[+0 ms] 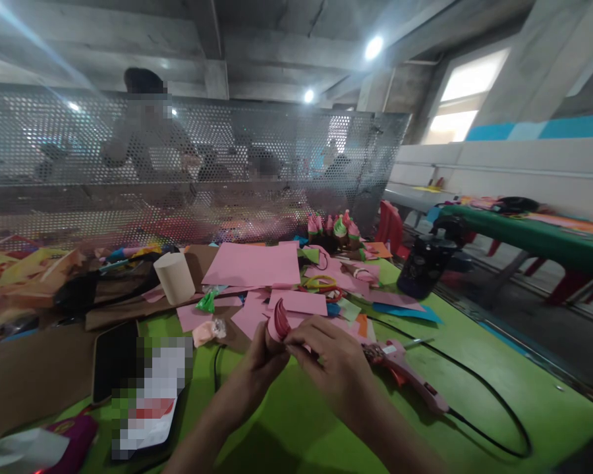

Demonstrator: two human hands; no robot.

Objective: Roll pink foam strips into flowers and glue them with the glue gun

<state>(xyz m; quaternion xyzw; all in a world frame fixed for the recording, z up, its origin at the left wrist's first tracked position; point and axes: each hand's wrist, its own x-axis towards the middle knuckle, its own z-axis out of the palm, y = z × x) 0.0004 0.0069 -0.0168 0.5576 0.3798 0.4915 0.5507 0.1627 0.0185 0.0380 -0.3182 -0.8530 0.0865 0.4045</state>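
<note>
A small pink paper craft piece with a pointed, darker pink curl (279, 321) stands upright between my hands over the middle of the green table. My left hand (257, 361) is closed around its lower part, which the fingers hide. With bent fingers, my right hand (332, 347) pinches at the right side of the same piece. Pink paper sheets (253, 264) lie just beyond both hands. To the right of my right hand rests a pink glue gun (412, 374), its black cord looping over the tabletop.
Scissors with yellow handles (320, 283) lie among the papers. Several pink and green swirled paper pieces (340, 227) stand at the back. A white roll (174, 278), a dark phone (114, 362) and brown card (39, 375) are leftward; a dark bottle (425, 263) stands right. A perforated metal screen (257, 151) rises behind.
</note>
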